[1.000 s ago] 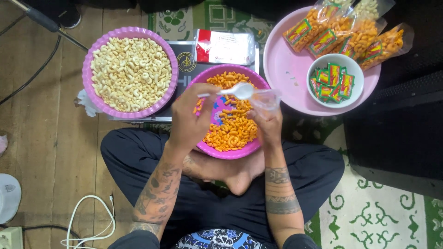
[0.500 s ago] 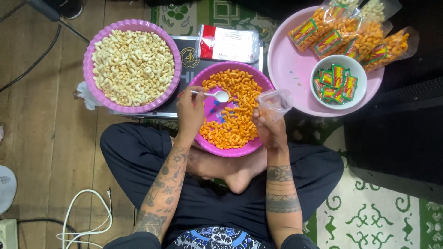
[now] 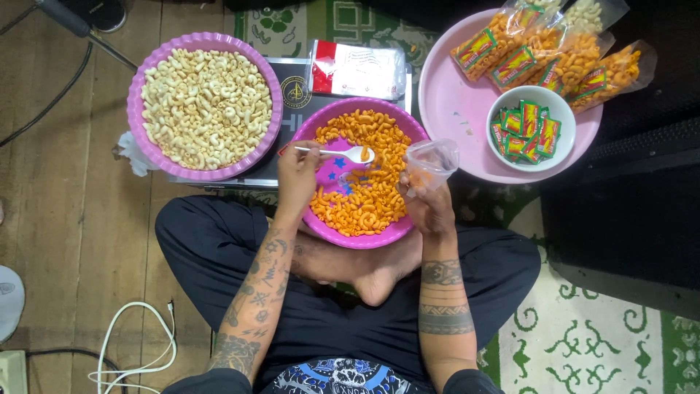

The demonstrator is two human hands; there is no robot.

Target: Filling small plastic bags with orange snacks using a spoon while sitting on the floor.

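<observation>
Both hands are busy over the middle bowl. Left hand [image 3: 297, 175] is pinched shut around the handle of a white spoon [image 3: 348, 153], with the scoop end hovering over the orange snacks in the purple bowl [image 3: 321, 124] sitting right in front of the crossed legs. Right hand [image 3: 430, 204] is gripping a small clear plastic bag [image 3: 432, 162] at the bowl's right edge, mouth up, looks like a few orange pieces inside.

Going left to right: another purple bowl [image 3: 135, 109] full of pale curly snacks sits far left, then a red and white packet [image 3: 356, 69] just beyond the middle bowl. On the right there's a pink tray [image 3: 452, 109] with filled snack bags [image 3: 554, 55] and a white bowl [image 3: 503, 106] of little green sachets [image 3: 526, 130].
</observation>
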